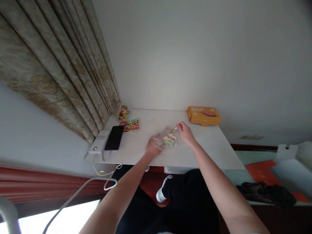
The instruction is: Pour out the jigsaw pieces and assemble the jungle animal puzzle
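Note:
Between my two hands, just over the white table (136,152), is a clear plastic bag (170,136) with small colourful pieces inside, too blurred to name. My left hand (155,144) is closed around the left side of the bag, its fingers partly behind the film. At the bag's upper right edge, my right hand (184,130) pinches the plastic between thumb and fingers. To the left lies a colourful printed card or booklet (131,125). Behind it, against the curtain, another clear bag (123,112) holds small red, yellow and brown pieces.
An orange box (204,116) stands at the table's back right. On the left, a black phone (114,138) lies beside a white power bank (99,142), with a white cable (84,187) trailing off the edge. A patterned curtain (60,65) hangs at left; a glass shelf sits lower right.

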{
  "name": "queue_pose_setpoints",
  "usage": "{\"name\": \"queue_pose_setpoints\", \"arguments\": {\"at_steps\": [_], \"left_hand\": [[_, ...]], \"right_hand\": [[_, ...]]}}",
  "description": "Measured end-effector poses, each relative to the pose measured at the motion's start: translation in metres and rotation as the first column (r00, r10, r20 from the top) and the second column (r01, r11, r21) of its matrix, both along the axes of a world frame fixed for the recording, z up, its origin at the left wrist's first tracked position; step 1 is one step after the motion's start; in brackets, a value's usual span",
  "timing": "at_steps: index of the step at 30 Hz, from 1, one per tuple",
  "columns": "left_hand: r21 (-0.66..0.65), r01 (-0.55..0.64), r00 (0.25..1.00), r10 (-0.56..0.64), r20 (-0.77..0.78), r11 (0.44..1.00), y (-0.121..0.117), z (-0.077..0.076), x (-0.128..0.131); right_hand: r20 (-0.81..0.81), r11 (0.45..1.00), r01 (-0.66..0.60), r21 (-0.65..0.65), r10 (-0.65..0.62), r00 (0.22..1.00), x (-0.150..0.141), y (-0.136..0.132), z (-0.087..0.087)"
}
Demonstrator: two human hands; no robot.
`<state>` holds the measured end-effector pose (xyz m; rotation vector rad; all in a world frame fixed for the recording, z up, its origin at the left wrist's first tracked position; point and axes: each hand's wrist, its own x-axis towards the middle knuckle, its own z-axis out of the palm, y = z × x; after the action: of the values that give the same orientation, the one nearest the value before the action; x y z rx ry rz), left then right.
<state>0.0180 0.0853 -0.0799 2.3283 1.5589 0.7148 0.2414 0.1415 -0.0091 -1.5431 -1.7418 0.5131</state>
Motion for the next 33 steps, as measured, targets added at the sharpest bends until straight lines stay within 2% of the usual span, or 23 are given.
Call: {"name": "queue_pose_setpoints", "arguments": {"at_steps": [5,11,14,19,21,22,23,25,26,28,33], "left_hand": [[-0.042,0.027,0.999,-0.028,-0.039,0.999,-0.001,0.006,0.000],[-0.081,-0.015,1.000,0.017,0.017,0.997,-0.004,0.008,-0.003],[-0.052,-0.007,0.999,0.009,0.036,0.999,-0.005,0.012,-0.003],[-0.065,0.027,0.999,-0.025,0.026,0.998,-0.007,0.019,-0.004],[-0.054,0.029,0.999,-0.028,0.022,0.998,-0.008,0.019,-0.003],[-0.047,0.022,1.000,-0.021,0.020,0.999,-0.008,0.019,-0.003],[-0.044,0.013,1.000,-0.013,0.018,0.999,-0.008,0.018,-0.003],[-0.050,-0.005,1.000,0.005,0.011,0.999,-0.008,0.017,-0.003],[-0.058,-0.005,1.000,0.006,0.008,0.998,-0.008,0.016,-0.003],[-0.073,0.003,1.000,-0.002,0.015,0.997,-0.008,0.016,-0.003],[-0.104,-0.007,0.999,0.012,0.040,0.995,-0.007,0.018,-0.003]], "right_hand": [[0.155,0.997,0.071,-0.001,-0.070,0.985,0.014,0.003,0.007],[0.157,0.998,0.067,0.001,-0.067,0.985,0.028,0.006,0.004],[0.135,0.980,0.012,-0.198,0.015,0.991,0.027,0.007,0.003],[-0.093,0.841,0.044,-0.540,-0.111,0.989,0.031,0.006,0.001],[-0.103,0.805,-0.030,-0.593,-0.038,0.994,0.032,0.007,0.002],[-0.086,0.821,-0.061,-0.567,0.015,0.996,0.032,0.008,0.003],[-0.059,0.864,-0.077,-0.497,0.055,0.997,0.031,0.008,0.004],[0.011,0.964,-0.061,-0.259,0.066,0.998,0.026,0.008,0.007],[0.042,0.989,-0.047,-0.143,0.054,0.998,0.023,0.008,0.009],[0.107,0.999,-0.032,-0.018,0.033,0.994,0.017,0.006,0.012],[0.244,1.000,0.025,0.013,-0.028,0.969,0.012,0.002,0.018]]}}
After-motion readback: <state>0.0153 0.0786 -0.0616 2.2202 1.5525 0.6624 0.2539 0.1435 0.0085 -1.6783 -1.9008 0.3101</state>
